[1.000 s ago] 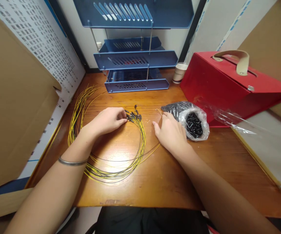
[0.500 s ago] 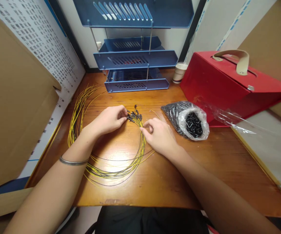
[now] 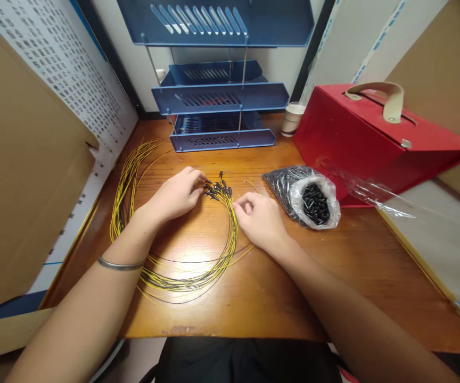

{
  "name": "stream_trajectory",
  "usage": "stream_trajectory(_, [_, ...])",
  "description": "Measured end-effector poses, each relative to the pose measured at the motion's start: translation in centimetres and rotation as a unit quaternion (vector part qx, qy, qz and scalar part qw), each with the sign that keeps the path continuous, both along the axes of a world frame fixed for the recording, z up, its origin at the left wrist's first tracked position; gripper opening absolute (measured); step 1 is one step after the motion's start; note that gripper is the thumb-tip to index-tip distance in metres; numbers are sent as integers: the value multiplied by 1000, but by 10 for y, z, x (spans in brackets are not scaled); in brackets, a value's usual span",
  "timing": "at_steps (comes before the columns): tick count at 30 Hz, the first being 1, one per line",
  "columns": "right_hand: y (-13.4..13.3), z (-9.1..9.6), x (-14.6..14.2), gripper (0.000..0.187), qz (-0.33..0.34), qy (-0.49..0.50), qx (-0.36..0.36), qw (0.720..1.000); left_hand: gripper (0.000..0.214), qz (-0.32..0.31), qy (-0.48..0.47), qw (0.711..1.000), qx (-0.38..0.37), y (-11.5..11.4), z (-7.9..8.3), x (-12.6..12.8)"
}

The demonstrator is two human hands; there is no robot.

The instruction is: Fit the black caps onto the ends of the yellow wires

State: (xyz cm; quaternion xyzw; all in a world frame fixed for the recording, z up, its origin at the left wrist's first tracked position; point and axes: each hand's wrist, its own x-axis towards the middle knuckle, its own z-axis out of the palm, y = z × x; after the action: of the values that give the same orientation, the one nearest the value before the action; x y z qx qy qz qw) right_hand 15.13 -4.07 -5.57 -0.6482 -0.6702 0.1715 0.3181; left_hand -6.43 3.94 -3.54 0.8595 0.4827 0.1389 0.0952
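A bundle of yellow and black wires (image 3: pixel 198 276) loops across the wooden desk (image 3: pixel 262 298), its ends capped with small black pieces (image 3: pixel 218 189). My left hand (image 3: pixel 176 196) rests on the desk with its fingertips pinched at those capped ends. My right hand (image 3: pixel 260 218) lies just right of the bundle, fingers curled, thumb and forefinger pinching a thin yellow wire (image 3: pixel 251 183). A clear plastic bag of small black caps (image 3: pixel 313 202) lies open to the right of that hand.
A blue stacked paper tray (image 3: pixel 222 106) stands at the back. A red box with a tan handle (image 3: pixel 377 138) sits at the right, a paper cup (image 3: pixel 293 118) beside it. Cardboard panels (image 3: pixel 22 175) wall in the left and right sides.
My right hand left the bag and came left to the wire bundle, bringing a single yellow wire with it. My left hand stayed at the capped ends.
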Motion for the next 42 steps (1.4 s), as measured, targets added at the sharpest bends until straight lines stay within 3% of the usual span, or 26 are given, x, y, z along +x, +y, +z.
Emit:
stream_trajectory(8, [-1, 1, 0, 17, 6, 14, -13, 1000, 26, -13, -10, 1000, 9, 4, -6, 0])
stream_trajectory(12, [-1, 1, 2, 16, 0, 29, -8, 1000, 24, 27, -15, 999, 25, 4, 1, -2])
stream_trajectory(16, [0, 2, 2, 17, -15, 82, 50, 995, 23, 53, -45, 995, 69, -3, 11, 2])
stream_trajectory(22, [-2, 4, 1, 22, -7, 188, 111, 976, 22, -22, -92, 985, 145, -24, 20, 22])
stream_trajectory(30, [-1, 0, 1, 13, 26, 231, 184, 955, 13, -129, -151, 950, 240, -34, 17, 37])
stream_trajectory(35, [-3, 0, 1, 11, 20, 243, 213, 946, 18, -102, -253, 950, 155, -38, 17, 43])
stream_trajectory(42, [-4, 3, 0, 10, 46, 252, 219, 941, 19, -76, -367, 925, 57, -43, 19, 50])
